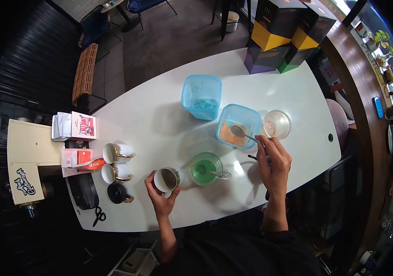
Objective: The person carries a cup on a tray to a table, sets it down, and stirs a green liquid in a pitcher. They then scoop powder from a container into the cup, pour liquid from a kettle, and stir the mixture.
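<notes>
My left hand (162,203) is wrapped around a white mug (167,180) at the front of the table, its opening facing up. A spoon (238,131) is pinched in my right hand (274,164); its bowl is over the orange powder (229,136) inside a translucent blue square container (241,110). Between my hands stands a bowl of green liquid (204,162) with a second spoon (222,175) resting in it. A taller blue container (202,83) with bluish residue stands farther back. Beside the powder container is a clear round tub (281,122).
At the left are two white mugs with gold handles (116,153), a black mug (118,192), a black case (83,192), scissors (98,216) and printed bags (83,125). Dark boxes (277,20) are stacked at the back right. A wooden counter (350,73) runs along the right.
</notes>
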### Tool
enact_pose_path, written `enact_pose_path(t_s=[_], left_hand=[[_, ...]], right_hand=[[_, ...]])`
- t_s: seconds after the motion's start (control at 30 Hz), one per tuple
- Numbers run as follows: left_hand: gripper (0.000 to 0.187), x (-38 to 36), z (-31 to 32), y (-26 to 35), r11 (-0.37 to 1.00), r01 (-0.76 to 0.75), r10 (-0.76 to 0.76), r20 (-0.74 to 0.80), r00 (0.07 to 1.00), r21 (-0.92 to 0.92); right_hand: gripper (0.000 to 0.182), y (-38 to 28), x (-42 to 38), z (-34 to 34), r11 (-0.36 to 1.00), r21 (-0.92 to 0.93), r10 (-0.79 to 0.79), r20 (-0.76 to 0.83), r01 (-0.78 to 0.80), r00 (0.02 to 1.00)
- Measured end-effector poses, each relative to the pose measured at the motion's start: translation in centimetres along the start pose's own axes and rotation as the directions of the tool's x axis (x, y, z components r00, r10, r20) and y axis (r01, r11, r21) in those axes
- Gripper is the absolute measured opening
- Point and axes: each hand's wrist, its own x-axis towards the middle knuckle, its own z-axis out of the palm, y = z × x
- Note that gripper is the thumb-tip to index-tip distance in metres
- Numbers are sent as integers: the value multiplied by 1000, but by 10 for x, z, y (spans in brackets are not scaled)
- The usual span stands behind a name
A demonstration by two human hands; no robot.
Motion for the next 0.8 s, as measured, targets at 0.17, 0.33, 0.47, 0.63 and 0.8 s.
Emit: enact_pose_path(t_s=[0.17,0.33,0.47,0.63,0.8], left_hand=[[88,3,0,-1,1000,-23,23,37,999,-8],[85,4,0,5,999,-29,28,55,998,15],[85,4,1,2,1000,-22,22,45,999,2],[86,4,0,-1,999,-29,28,57,998,20],[87,2,1,-4,1000,-3,2,57,998,14]], right_hand=[[22,7,3,8,998,-28,-61,-11,61,998],[22,7,7,15,999,4,34,-61,-33,998],[19,11,7,17,999,19,39,-106,-38,994],[19,12,4,15,997,74,49,-145,-38,988],[16,12,0,14,993,101,81,-199,-62,977]])
